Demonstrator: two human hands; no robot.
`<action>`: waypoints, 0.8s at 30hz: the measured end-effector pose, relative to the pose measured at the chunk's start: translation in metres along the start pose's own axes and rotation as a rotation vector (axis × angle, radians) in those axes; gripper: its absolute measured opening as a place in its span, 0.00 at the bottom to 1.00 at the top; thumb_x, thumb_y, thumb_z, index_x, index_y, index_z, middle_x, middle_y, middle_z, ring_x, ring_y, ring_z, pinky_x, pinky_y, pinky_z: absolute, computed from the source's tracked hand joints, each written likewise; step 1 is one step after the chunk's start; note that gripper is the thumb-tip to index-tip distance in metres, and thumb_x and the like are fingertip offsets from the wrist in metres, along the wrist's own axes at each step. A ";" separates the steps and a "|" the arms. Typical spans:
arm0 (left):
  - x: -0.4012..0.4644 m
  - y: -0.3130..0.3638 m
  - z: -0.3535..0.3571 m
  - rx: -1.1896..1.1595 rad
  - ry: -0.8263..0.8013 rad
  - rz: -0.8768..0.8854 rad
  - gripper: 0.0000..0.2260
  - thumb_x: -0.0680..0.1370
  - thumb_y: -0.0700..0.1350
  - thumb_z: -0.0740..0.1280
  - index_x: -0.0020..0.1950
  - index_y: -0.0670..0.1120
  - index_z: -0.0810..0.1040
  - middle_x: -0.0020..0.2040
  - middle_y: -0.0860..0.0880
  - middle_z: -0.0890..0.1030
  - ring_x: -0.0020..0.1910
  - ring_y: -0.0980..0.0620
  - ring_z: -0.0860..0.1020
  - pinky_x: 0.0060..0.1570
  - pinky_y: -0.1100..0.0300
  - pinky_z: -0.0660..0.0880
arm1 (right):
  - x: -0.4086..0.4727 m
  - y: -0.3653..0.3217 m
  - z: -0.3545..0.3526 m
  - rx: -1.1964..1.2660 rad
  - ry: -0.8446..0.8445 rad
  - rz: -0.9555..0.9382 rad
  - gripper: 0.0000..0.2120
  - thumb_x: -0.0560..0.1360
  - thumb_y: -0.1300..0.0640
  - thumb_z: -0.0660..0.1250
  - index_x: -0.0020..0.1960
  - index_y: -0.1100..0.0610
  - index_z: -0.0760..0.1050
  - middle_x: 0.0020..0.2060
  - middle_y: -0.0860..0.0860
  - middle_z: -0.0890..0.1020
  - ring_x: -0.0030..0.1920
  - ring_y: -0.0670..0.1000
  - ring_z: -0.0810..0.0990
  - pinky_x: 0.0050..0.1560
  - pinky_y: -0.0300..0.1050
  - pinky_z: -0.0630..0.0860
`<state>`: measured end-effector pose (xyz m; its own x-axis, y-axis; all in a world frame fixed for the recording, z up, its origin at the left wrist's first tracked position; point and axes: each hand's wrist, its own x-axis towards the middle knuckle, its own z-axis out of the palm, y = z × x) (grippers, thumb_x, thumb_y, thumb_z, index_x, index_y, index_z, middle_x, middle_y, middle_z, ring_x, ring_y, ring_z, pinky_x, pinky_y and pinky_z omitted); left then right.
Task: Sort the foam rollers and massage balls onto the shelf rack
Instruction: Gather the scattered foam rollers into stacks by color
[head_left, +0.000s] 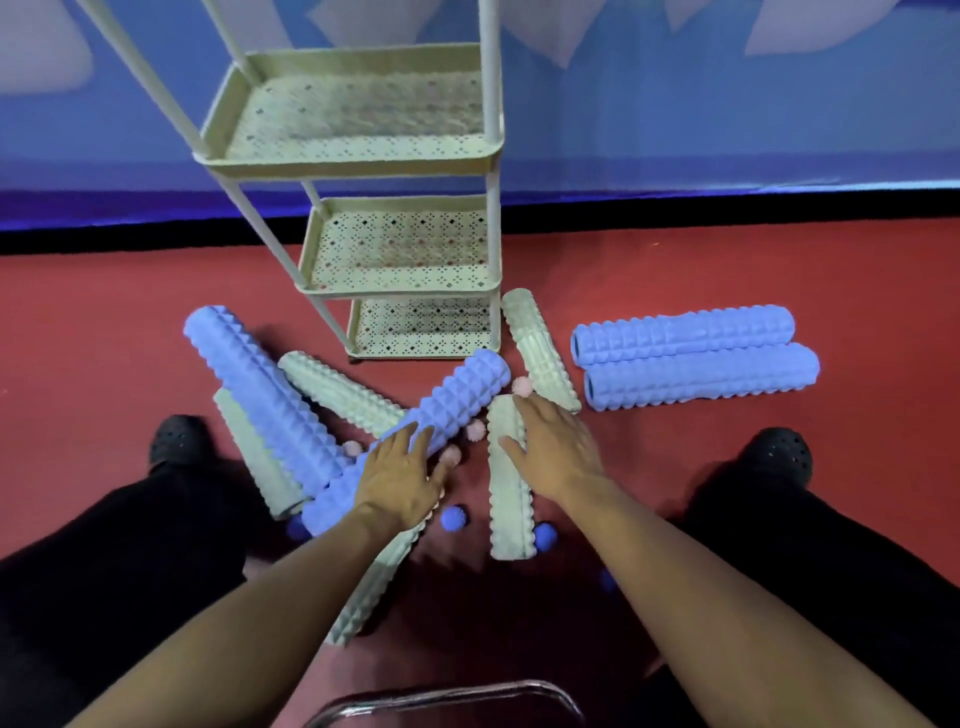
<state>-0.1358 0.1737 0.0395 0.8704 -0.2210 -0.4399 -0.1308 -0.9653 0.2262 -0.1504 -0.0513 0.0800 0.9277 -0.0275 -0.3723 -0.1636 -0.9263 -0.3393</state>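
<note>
Your left hand (402, 480) lies flat with fingers spread on the blue roller (415, 441) that slants from 7 o'clock up toward 1 o'clock; it presses on top and grips nothing. Your right hand (553, 449) rests the same way, fingers straight, on the upper end of the pale green roller (509, 504) that runs nearly straight toward you. Between your hands lies a narrow strip of red floor (104, 322) holding three pink balls (475, 430), with two blue balls (453, 518) at 6 o'clock of them, one touching the green roller's near end.

At 10 o'clock of your left hand a second blue roller (249, 374) lies across two more pale green rollers (337, 389), all crowded together. Another green one (374, 587) pokes out under your left forearm. At 1 o'clock of your right hand a green roller (540, 353) leans close beside the rack's bottom corner, a fourth pink ball (522, 385) touching it. At 2 o'clock, well apart, two blue rollers (685, 358) lie side by side, touching.

The shelf rack (363, 161) stands at 12 o'clock against the blue wall; its three perforated trays show no rollers or balls. Open floor spreads at 9 and 3 o'clock beyond your black shoes (779, 452). A chrome bar (447, 696) curves at the near edge.
</note>
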 end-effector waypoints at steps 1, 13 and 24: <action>-0.005 -0.011 0.001 -0.018 0.004 -0.024 0.38 0.76 0.70 0.46 0.80 0.50 0.60 0.79 0.46 0.61 0.77 0.43 0.60 0.75 0.48 0.58 | -0.002 -0.011 0.003 -0.007 -0.002 -0.006 0.29 0.82 0.40 0.57 0.79 0.50 0.59 0.79 0.49 0.62 0.77 0.54 0.62 0.75 0.50 0.60; 0.012 -0.121 0.040 -0.112 -0.103 -0.194 0.39 0.76 0.67 0.64 0.80 0.50 0.56 0.77 0.47 0.64 0.74 0.44 0.65 0.68 0.47 0.65 | 0.017 -0.060 0.042 -0.101 -0.152 -0.030 0.32 0.82 0.37 0.54 0.81 0.49 0.54 0.80 0.49 0.58 0.78 0.54 0.59 0.76 0.50 0.58; 0.066 -0.147 0.075 -0.174 -0.181 -0.235 0.41 0.69 0.69 0.70 0.74 0.47 0.64 0.70 0.47 0.73 0.68 0.44 0.72 0.62 0.48 0.70 | 0.051 -0.055 0.083 -0.070 -0.265 -0.031 0.33 0.81 0.38 0.57 0.81 0.46 0.52 0.80 0.47 0.57 0.79 0.53 0.59 0.77 0.54 0.60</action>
<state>-0.0944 0.2908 -0.0883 0.7666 -0.0312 -0.6414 0.1599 -0.9581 0.2377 -0.1214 0.0290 0.0081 0.8100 0.0922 -0.5792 -0.1045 -0.9491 -0.2972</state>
